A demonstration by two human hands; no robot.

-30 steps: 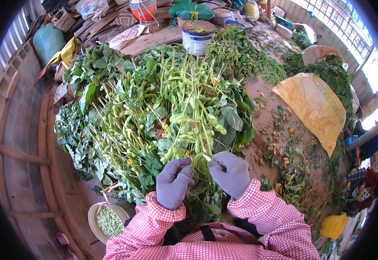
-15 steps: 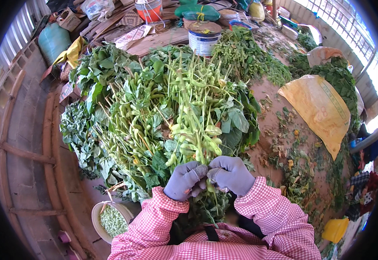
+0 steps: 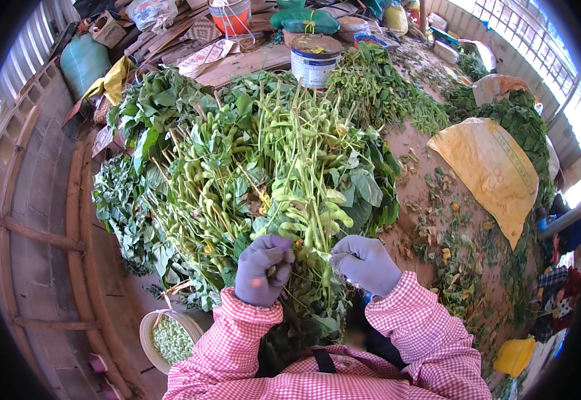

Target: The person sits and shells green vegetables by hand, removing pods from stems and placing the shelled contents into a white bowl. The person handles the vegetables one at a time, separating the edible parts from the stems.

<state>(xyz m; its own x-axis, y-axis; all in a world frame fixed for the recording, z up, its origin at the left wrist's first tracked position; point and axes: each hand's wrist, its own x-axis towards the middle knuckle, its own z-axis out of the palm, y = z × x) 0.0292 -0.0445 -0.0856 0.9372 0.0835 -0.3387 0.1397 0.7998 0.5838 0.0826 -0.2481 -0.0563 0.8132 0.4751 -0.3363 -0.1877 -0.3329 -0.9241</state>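
Both hands wear grey-purple gloves. My right hand [image 3: 368, 265] pinches a pale green bean pod [image 3: 321, 255] between thumb and fingers, beside a leafy bean stalk. To its left, my left hand [image 3: 262, 271] is curled closed and apart from the right; what lies inside its fingers cannot be made out. A long bean stalk with plump green pods [image 3: 312, 213] runs in front of my body, between the hands. Beyond it spreads a big heap of cut bean plants [image 3: 204, 180], stems, pods and leaves tangled together.
A white bucket [image 3: 201, 324] of shelled green beans stands at lower left. Right of the heap lie a yellow woven sack [image 3: 487, 167] and scattered leaves [image 3: 460, 260]. A blue-white paint bucket [image 3: 314, 69] stands behind the heap. Wooden rails [image 3: 77, 253] line the left wall.
My hands have come apart. The left moved left and up, away from the stalk; the right shifted slightly right and holds a pale pod.
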